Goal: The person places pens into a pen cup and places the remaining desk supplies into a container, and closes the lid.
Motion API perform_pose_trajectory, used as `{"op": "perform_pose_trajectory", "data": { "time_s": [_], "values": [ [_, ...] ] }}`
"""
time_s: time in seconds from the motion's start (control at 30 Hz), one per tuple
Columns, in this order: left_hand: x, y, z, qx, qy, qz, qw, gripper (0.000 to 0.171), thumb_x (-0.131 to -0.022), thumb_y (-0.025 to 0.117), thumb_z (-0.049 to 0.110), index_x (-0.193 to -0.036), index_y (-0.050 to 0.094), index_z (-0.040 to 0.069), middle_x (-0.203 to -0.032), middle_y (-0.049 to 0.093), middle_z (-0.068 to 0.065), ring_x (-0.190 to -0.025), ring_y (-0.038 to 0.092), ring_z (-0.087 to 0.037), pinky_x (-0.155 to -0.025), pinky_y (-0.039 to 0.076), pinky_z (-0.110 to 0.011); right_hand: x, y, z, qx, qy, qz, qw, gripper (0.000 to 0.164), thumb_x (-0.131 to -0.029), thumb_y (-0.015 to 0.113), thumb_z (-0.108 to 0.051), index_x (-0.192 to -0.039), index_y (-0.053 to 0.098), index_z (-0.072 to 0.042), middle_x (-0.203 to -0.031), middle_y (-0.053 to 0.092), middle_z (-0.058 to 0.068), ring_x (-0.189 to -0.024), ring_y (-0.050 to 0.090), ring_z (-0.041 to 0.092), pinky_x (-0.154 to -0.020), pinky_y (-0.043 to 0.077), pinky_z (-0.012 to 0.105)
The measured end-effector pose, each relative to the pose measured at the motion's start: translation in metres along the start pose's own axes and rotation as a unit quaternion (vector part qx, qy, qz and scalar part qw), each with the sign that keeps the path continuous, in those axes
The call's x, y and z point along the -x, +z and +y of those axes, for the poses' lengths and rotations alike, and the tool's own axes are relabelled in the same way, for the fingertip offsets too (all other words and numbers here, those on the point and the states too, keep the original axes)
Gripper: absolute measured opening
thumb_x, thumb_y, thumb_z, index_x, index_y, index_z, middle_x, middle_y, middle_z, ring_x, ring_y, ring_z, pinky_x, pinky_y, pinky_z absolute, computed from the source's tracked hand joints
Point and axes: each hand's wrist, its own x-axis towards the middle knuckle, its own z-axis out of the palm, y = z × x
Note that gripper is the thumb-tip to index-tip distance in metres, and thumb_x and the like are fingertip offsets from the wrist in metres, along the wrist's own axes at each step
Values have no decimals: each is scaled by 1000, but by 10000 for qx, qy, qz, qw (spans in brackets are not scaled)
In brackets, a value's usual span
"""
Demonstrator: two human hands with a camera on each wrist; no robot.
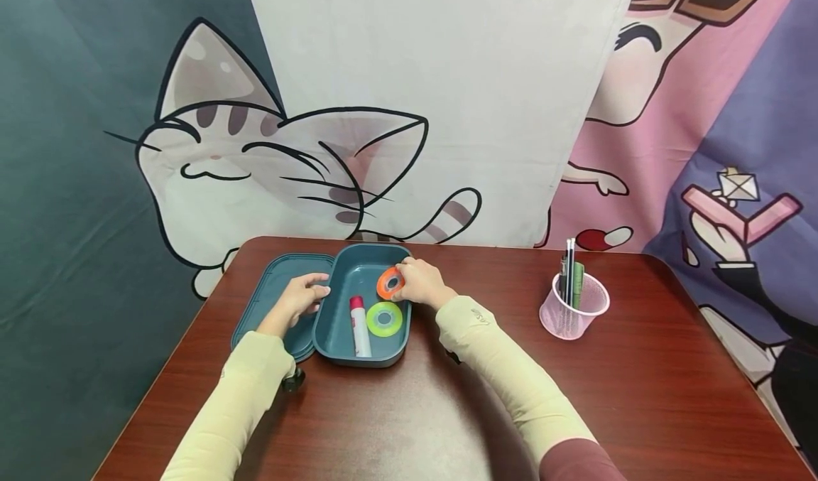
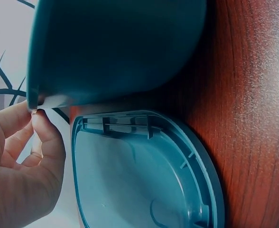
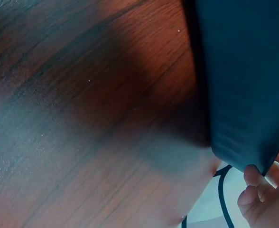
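Note:
A dark teal plastic box (image 1: 345, 332) lies open on the table. Inside it are a white glue stick (image 1: 361, 335) with a red cap and a lime-green tape roll (image 1: 385, 320). My left hand (image 1: 298, 300) pinches the box's left rim between thumb and fingertips, as the left wrist view shows. With thumb and fingers, my right hand (image 1: 422, 282) holds an orange tape roll (image 1: 388, 282) in the upper right of the box. In the right wrist view, other curled fingers of that hand stay outside the box wall (image 3: 246, 109). The teal lid (image 1: 262, 303) lies at the box's left.
A pink mesh pen cup (image 1: 571, 321) with several pens and a green marker (image 1: 578, 282) stands on the right of the brown wooden table (image 1: 473, 424). Behind the table hangs a cloth printed with a cartoon cat (image 1: 217, 175).

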Motion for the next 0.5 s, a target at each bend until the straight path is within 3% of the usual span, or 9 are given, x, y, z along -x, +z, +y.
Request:
{"op": "perform_pose_trajectory", "data": {
  "time_s": [0.2, 0.5],
  "values": [
    [0, 1, 1, 32, -7, -27, 10000, 44, -91, 48, 18, -133, 39, 11, -124, 47, -16, -86, 51, -14, -63, 47, -19, 0, 5, 0, -114, 43, -104, 9999, 61, -72, 69, -38, -124, 52, -10, -117, 54, 4, -94, 52, 19, -74, 46, 33],
    [0, -1, 0, 35, 43, -39, 10000, 44, -91, 48, 18, -133, 38, 9, -124, 47, -17, -89, 52, -16, -64, 47, -19, -2, 7, 2, -401, 192, -51, 9990, 61, -78, 64, -36, -132, 42, -17, -139, 36, 3, -120, 43, 25, -88, 43, 42]
  ]
}}
